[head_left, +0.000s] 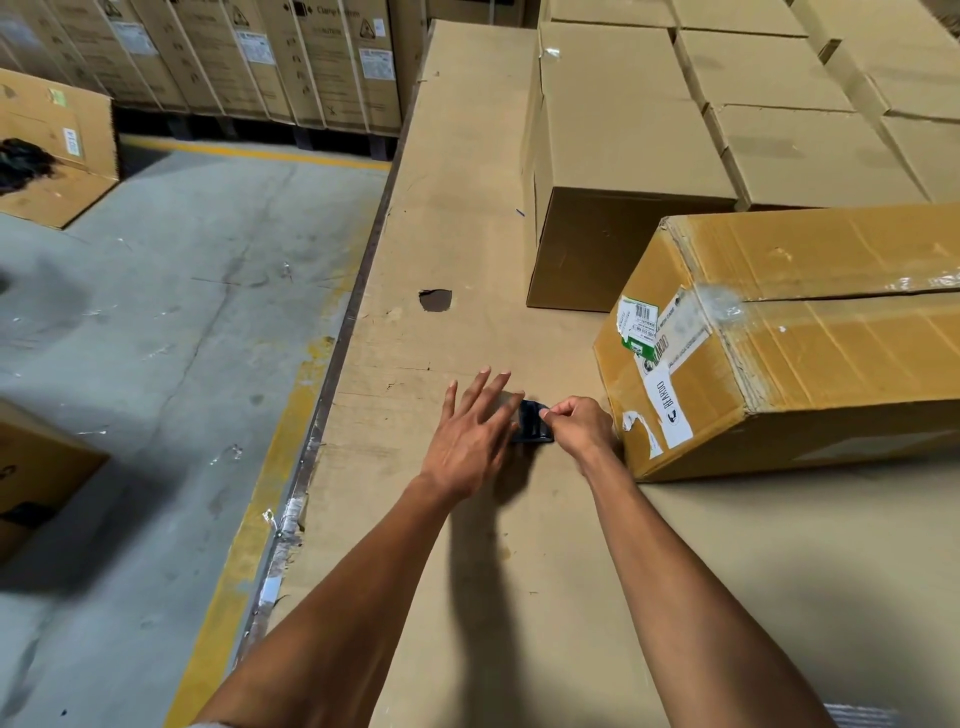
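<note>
A small dark object (531, 421), maybe a tape dispenser, lies on the cardboard-covered table (467, 571) between my hands. My right hand (579, 423) has curled fingers and pinches the object's top edge with thumb and forefinger. My left hand (475, 431) hovers over its left side with fingers spread and straight, partly hiding it. A large taped carton (810, 343) with torn labels lies just right of my right hand.
Plain brown cartons (623, 156) are stacked at the back right of the table. A hole (435, 300) marks the cardboard cover. The table's left edge (311, 457) drops to a concrete floor with a yellow line. More boxes (52, 145) stand at left and rear.
</note>
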